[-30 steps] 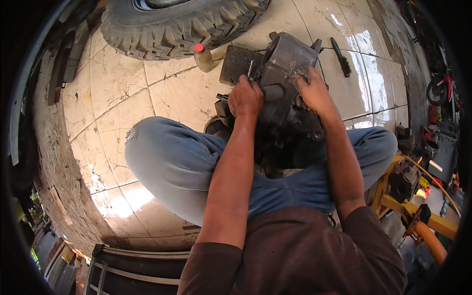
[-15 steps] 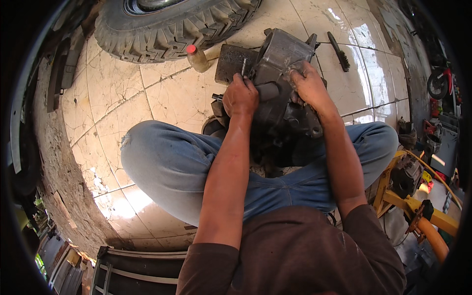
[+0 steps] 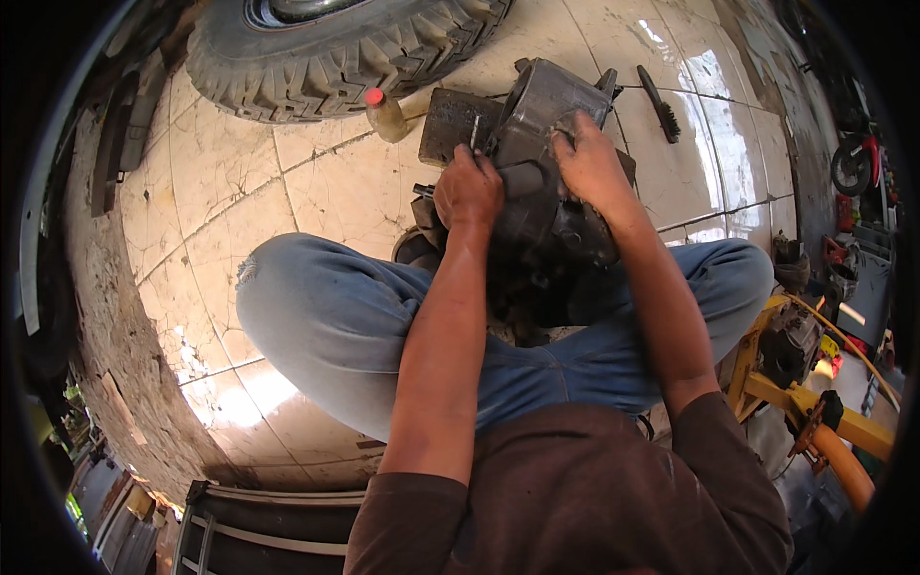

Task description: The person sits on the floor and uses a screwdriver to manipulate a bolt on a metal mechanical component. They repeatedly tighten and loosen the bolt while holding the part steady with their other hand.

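Observation:
A dark, greasy metal casing [image 3: 551,96], like a gearbox housing, stands on the floor between my bent legs. My left hand [image 3: 469,189] is closed at its left side, and a thin metal rod [image 3: 476,132] sticks up just beyond the fingers. Whether the fist grips the rod or the casing's edge is hidden. On the casing's upper right face lies my right hand [image 3: 592,165], fingers bent and pressed down. Something greyish, perhaps a dirty rag, shows around its fingertips, too unclear to name. A flat dark block [image 3: 458,125] sits beside the casing's far left.
A large knobby tyre [image 3: 355,67] lies at the far left, with a red-capped bottle [image 3: 386,117] near it. A black brush [image 3: 659,103] rests on the tiles to the right. A yellow metal frame [image 3: 767,383] stands at my right.
My right hand has slid up and slightly left across the casing, uncovering its lower right part. The casing has tilted or shifted slightly. My left hand stays in place.

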Available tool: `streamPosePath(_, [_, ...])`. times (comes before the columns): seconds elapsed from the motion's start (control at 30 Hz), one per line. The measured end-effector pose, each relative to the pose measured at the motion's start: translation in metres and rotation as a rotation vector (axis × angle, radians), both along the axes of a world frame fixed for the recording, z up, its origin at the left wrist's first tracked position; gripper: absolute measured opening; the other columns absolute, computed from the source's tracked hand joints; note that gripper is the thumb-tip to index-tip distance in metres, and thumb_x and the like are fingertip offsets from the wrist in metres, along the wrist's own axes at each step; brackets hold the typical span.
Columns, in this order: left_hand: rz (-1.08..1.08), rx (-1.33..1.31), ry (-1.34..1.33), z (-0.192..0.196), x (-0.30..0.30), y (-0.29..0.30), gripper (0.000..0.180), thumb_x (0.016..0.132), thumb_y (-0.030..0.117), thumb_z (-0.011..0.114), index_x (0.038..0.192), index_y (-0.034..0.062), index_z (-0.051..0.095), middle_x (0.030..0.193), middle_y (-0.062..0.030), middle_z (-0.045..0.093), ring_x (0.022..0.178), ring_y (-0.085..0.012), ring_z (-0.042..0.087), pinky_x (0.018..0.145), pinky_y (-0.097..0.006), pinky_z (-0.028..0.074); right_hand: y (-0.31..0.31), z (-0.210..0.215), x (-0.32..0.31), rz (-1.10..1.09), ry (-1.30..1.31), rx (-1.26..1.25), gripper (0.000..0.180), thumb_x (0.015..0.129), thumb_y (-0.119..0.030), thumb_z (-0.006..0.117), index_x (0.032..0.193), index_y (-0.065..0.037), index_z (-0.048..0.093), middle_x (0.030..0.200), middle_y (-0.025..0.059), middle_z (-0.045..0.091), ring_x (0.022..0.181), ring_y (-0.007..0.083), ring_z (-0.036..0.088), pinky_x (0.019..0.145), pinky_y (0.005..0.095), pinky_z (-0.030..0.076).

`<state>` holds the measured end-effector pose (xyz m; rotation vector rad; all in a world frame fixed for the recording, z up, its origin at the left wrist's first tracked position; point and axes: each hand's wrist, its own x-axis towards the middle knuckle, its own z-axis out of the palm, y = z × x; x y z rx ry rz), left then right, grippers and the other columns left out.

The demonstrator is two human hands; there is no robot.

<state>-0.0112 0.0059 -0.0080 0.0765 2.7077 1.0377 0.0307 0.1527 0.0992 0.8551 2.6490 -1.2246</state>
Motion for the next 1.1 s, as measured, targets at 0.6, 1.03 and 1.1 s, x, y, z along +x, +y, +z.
streamPosePath(0.6, [0.000,0.015,0.018,-0.005,-0.002,0.000,0.026,0.099,0.028,0.051,0.098,0.0042,0.061,0.091,-0.0237,0.072,0.086,-0.0449,0.069,0.077,-0.055,0.053,-0.012,-0.044,0.022,0.077,0.135,0.411,0.028,0.091,-0.006,0.062,0.112,0.004,0.046,0.094,0.0353,0.065,0.093,0.0549,0.062,0.081,0.0591,0.050])
streamPosePath(1.03, [-0.013,0.031,0.010,-0.001,-0.004,-0.003,0.023,0.098,0.026,0.052,0.095,0.0048,0.060,0.086,-0.0217,0.072,0.082,-0.0433,0.070,0.075,-0.054,0.054,-0.025,-0.071,0.030,0.068,0.284,0.552,0.032,0.091,-0.005,0.060,0.119,0.002,0.045,0.109,0.0324,0.060,0.093,0.0549,0.061,0.081,0.0582,0.050])
streamPosePath(1.1, [-0.016,0.032,0.013,-0.003,-0.004,-0.003,0.023,0.098,0.026,0.052,0.095,0.0048,0.060,0.086,-0.0216,0.072,0.081,-0.0434,0.069,0.075,-0.054,0.054,-0.029,-0.069,0.029,0.070,0.279,0.575,0.032,0.092,-0.004,0.060,0.119,0.001,0.045,0.108,0.0324,0.060,0.093,0.0549,0.062,0.080,0.0583,0.051])
